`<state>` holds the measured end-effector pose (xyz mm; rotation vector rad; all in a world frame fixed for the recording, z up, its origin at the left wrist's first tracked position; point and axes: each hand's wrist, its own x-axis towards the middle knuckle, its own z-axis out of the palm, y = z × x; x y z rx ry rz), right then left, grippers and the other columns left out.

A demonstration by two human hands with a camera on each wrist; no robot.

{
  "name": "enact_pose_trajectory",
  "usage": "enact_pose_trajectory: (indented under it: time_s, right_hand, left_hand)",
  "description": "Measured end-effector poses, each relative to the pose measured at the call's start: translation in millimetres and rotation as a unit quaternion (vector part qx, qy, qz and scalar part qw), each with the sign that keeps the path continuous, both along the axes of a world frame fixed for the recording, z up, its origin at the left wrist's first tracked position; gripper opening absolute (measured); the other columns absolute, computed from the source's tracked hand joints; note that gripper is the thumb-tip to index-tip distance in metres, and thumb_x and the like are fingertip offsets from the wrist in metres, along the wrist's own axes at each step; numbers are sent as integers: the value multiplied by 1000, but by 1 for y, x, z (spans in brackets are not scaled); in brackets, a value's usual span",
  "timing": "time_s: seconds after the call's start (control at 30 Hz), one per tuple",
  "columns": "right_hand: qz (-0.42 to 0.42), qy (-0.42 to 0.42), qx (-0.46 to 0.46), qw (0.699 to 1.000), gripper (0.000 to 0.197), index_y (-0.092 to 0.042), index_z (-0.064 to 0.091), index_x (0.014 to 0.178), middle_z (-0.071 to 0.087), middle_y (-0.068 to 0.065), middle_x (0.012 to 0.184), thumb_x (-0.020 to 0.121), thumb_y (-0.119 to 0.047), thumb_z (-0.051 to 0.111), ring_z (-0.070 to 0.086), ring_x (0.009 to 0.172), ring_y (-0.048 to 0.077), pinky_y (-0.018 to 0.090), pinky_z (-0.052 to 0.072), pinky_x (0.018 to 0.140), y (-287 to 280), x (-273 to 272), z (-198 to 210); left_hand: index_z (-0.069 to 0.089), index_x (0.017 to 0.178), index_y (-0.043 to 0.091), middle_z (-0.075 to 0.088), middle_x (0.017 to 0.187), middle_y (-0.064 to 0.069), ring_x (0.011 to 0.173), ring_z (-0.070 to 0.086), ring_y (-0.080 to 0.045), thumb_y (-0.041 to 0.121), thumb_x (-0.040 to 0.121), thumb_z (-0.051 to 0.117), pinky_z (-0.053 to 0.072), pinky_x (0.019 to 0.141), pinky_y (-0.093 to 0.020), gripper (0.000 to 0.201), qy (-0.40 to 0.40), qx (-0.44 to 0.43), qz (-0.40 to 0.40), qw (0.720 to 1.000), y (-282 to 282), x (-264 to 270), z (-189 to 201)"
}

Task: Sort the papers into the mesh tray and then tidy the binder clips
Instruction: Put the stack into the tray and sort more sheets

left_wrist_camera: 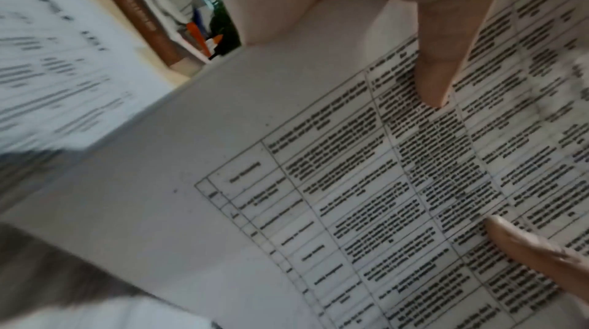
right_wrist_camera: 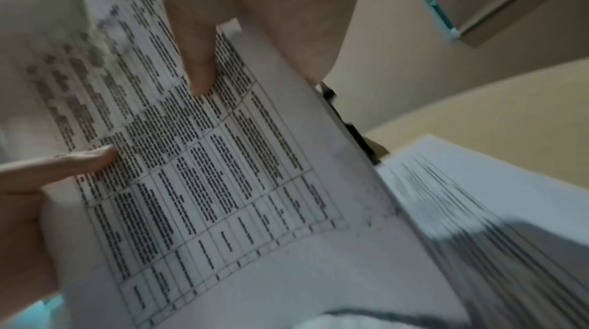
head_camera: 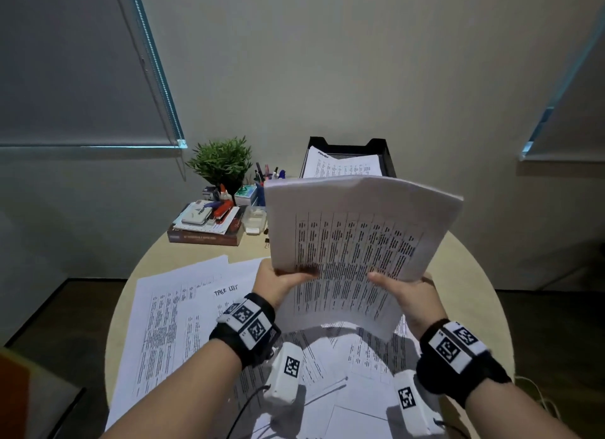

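A sheaf of printed papers [head_camera: 357, 242] with tables is held up above the round table, tilted toward me. My left hand [head_camera: 281, 283] pinches its lower left part and my right hand [head_camera: 406, 291] pinches its lower right, thumbs on the front. The same printed papers [left_wrist_camera: 366, 196] fill the left wrist view, and the papers [right_wrist_camera: 207, 170] fill the right wrist view. The black mesh tray [head_camera: 386, 150] stands at the table's back with sheets in it. More loose sheets [head_camera: 170, 314] lie spread on the table. A binder clip [head_camera: 266, 241] lies beside the held sheaf's left edge.
At the back left stand a potted plant [head_camera: 222, 162], a pen holder [head_camera: 266, 176] and a stack of books [head_camera: 206, 229] topped with a stapler and small items. A clear box [head_camera: 253, 221] sits beside them. The round table [head_camera: 474, 275] ends close on both sides.
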<state>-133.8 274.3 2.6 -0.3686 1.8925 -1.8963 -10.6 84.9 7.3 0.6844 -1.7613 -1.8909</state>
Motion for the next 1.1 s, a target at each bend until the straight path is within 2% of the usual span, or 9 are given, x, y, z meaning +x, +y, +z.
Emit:
enact_pose_trajectory:
  time_s: [0.17,0.27,0.4,0.47,0.57,0.77,0.9,0.97,1.1]
  right_hand:
    - [5,-35,130,991,48,6,62,107,68,26,99,72,-21,80,67,88,39,35,54,76,3,16,-45]
    - [-2,-37,151,988,32,11,62,100,67,17,81,82,-14,71,63,69,28,25,48,57,7,20,-53]
    - [7,-61,115,992,12,-3,61,99,68,9,86,88,-5,64,63,76,18,13,49,55,11,19,-44]
    - [7,-107,74,992,16,-2,59,102,67,21,97,88,6,58,65,88,27,22,56,76,11,21,-44]
    - [8,-161,75,984,29,11,49,115,59,25,110,87,14,54,60,104,37,46,41,102,15,24,-58]
    - [54,-154,210,964,26,9,53,103,63,10,78,82,1,67,60,75,25,37,51,78,35,36,-90]
    - [58,-192,229,953,87,3,25,143,42,22,142,75,-14,77,42,130,35,46,32,110,35,27,-95]
    - [55,-202,227,951,94,1,14,148,30,21,150,77,-11,76,31,137,35,44,23,112,32,20,-89]
    - [82,-229,178,954,105,2,23,146,45,17,141,61,-5,84,46,128,32,43,27,113,19,-4,-82]
  left_hand:
    - [58,73,12,63,75,-4,73,61,-20,15,68,81,49,64,-21,24,-166,2,2,986,11,10,-49]
    - [56,71,14,60,67,1,67,58,-16,15,70,80,45,61,-19,24,-187,12,16,982,16,13,-57]
    - [61,82,1,65,78,-14,70,69,-20,2,70,78,55,69,-26,21,-171,53,0,984,18,13,-51]
    - [64,85,3,70,85,-16,83,70,-29,4,69,79,57,77,-36,22,-169,62,-1,984,20,14,-55]
    - [61,94,14,69,89,-1,84,65,-18,25,72,79,52,69,-27,31,-271,-24,-41,961,21,20,-66]
    - [49,121,9,62,117,-4,106,58,-21,33,66,81,47,89,-31,68,-414,-46,-171,893,20,40,-88]
    - [58,113,11,65,83,-5,68,61,-18,21,70,80,48,65,-29,49,-417,-4,-300,858,17,51,-74]
    - [51,115,12,66,69,-9,48,60,-16,11,80,70,48,54,-30,40,-428,85,-333,836,15,56,-66]
    - [49,121,5,69,100,-26,77,69,-36,-4,92,46,60,64,-37,30,-354,247,-336,837,10,58,-62]
